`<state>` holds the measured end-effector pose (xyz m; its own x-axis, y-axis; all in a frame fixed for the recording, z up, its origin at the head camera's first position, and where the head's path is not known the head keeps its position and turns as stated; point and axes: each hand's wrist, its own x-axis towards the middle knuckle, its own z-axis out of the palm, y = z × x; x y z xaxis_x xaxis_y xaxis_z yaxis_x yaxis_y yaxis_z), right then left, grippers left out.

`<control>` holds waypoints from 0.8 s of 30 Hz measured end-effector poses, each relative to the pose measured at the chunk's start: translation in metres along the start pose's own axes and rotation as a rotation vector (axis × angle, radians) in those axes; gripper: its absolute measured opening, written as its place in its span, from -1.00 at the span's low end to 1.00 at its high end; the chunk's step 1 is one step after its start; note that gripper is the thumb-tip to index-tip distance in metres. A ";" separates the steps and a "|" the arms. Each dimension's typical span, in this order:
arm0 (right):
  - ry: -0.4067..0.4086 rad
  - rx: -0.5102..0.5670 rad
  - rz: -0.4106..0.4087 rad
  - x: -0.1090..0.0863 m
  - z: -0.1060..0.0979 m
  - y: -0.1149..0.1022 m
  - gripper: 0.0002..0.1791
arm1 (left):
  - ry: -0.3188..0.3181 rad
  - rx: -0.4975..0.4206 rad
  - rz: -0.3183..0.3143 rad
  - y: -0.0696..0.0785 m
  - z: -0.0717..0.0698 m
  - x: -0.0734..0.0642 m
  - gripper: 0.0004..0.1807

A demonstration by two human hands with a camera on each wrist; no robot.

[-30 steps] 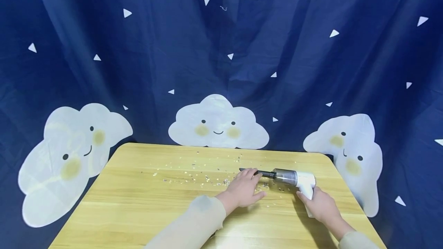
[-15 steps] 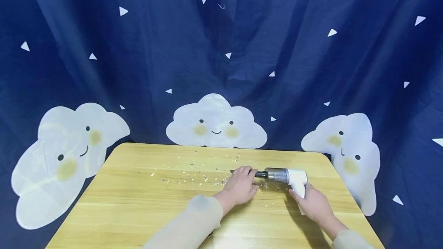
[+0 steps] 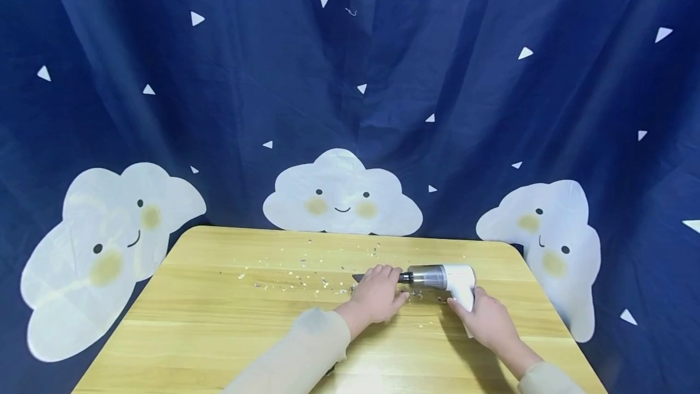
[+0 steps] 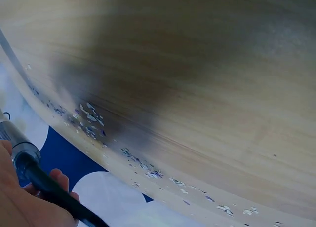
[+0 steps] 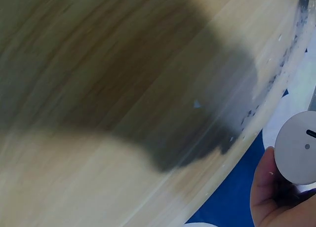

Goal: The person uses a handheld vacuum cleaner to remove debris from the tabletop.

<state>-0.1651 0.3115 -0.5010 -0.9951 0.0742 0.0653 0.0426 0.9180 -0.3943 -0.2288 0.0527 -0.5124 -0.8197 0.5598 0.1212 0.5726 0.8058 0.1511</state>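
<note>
A white handheld vacuum cleaner (image 3: pixel 458 277) with a smoky clear dust cup (image 3: pixel 428 277) and a long black nozzle (image 4: pixel 52 190) lies level, low over the table, pointing left. My right hand (image 3: pixel 487 320) grips its white handle; in the right wrist view the round white rear end (image 5: pixel 298 150) shows above the thumb. My left hand (image 3: pixel 377 294) lies over the nozzle from above, and the left wrist view shows its fingers curled round it. The flat nozzle tip (image 3: pixel 357 277) sticks out left of that hand. Small pale and dark scraps (image 3: pixel 325 283) are scattered around the tip.
The light wooden table (image 3: pixel 219 333) has rounded far corners. More scraps (image 4: pixel 91 118) spread in a band across its far half, some under the vacuum. Behind the table hangs a dark blue curtain (image 3: pixel 306 78) with white clouds and triangles.
The vacuum has moved left with my right hand, its nozzle tip reaching further past my left hand. My left hand has moved slightly left, its fingers now further round the nozzle.
</note>
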 end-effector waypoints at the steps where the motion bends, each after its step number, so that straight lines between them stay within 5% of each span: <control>1: 0.001 0.003 -0.001 0.000 0.001 -0.002 -0.18 | 0.005 -0.002 -0.003 0.000 0.000 0.000 -0.31; 24: 0.054 0.065 -0.036 0.008 0.015 -0.030 -0.31 | 0.098 -0.082 -0.126 -0.011 -0.009 0.002 -0.21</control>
<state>-0.1757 0.2784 -0.5028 -0.9896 0.0641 0.1290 -0.0008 0.8932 -0.4496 -0.2367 0.0436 -0.5051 -0.8824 0.4302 0.1907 0.4675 0.8478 0.2505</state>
